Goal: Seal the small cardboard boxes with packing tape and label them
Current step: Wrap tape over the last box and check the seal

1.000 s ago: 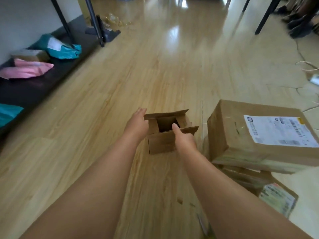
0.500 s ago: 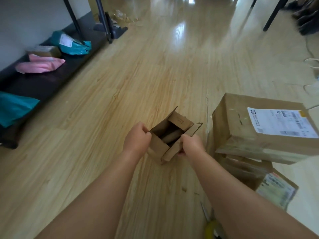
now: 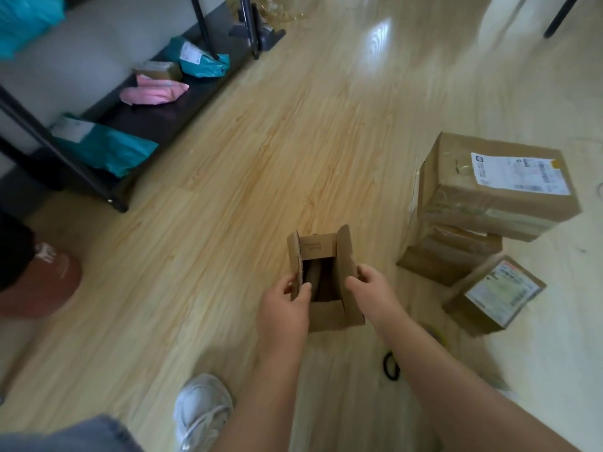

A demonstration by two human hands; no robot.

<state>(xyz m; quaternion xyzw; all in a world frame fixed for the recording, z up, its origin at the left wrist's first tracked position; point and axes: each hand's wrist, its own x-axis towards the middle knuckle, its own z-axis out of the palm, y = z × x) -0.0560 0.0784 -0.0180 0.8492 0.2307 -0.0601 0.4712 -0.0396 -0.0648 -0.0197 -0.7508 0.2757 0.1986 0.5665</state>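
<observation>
A small brown cardboard box (image 3: 326, 313) is held above the wooden floor, its top flaps standing open and a dark rolled item visible inside. My left hand (image 3: 284, 308) pinches the left flap between thumb and fingers. My right hand (image 3: 372, 290) grips the right flap and wall. To the right lies a stack of sealed, labelled cardboard boxes (image 3: 492, 187), with a smaller labelled box (image 3: 492, 295) beside it. Scissors (image 3: 391, 365) with dark handles lie on the floor under my right forearm. No tape roll is in view.
A black low rack (image 3: 107, 190) along the left wall holds teal mailers (image 3: 107, 148), a pink parcel (image 3: 153, 93) and a small box. My white shoe (image 3: 202, 409) stands near the bottom. Another person's knee (image 3: 42, 282) is at the left edge.
The box has been lifted from the floor and drawn toward me, turned so its opening faces up. Both hands shifted from its sides to gripping its flaps. The camera tilted down.
</observation>
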